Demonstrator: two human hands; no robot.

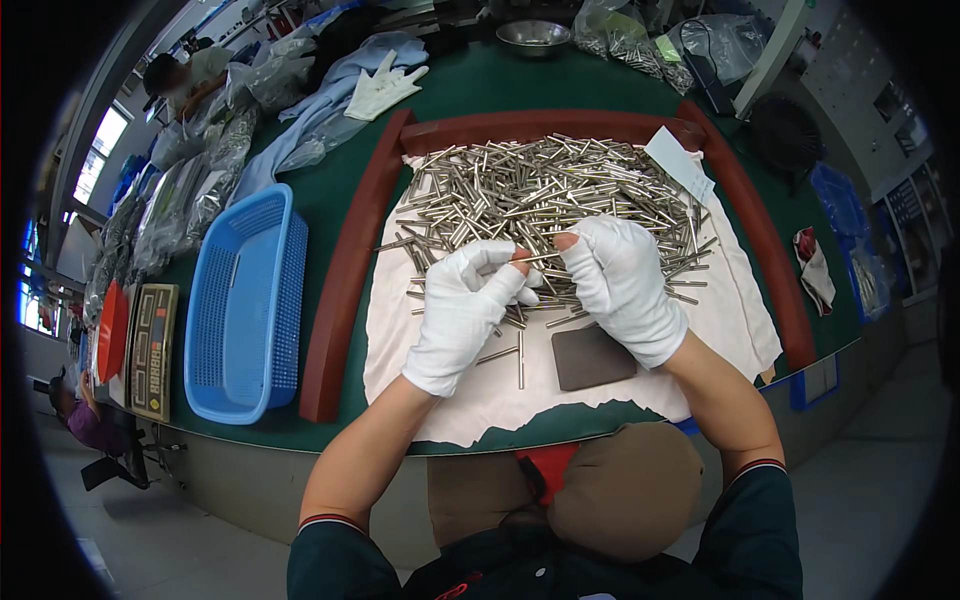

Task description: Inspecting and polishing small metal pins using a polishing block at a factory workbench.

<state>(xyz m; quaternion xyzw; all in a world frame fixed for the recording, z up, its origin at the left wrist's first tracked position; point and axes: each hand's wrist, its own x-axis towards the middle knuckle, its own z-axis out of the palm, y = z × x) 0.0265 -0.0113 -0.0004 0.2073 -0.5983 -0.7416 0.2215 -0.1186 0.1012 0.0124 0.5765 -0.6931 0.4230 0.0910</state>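
Both of my hands wear white gloves with some bare fingertips showing. Between them is a thin shiny metal pin [541, 258], held level over the front of a big heap of similar metal pins [540, 185]. My left hand [462, 310] pinches its left end, and my right hand [622, 285] pinches the right end. The heap lies on a pale pink cloth [400, 350]. Just below my right hand lies a dark brown rectangular block or pad [592, 358]. A few loose pins [521, 360] rest on the cloth between my wrists.
A dark red wooden frame [345, 300] borders the cloth at left, back and right. Left of it stands a blue plastic basket [240, 310], then a boxed instrument [154, 352]. White paper [680, 165] lies at the heap's far right. Behind are a spare glove [385, 87] and a metal bowl [534, 36].
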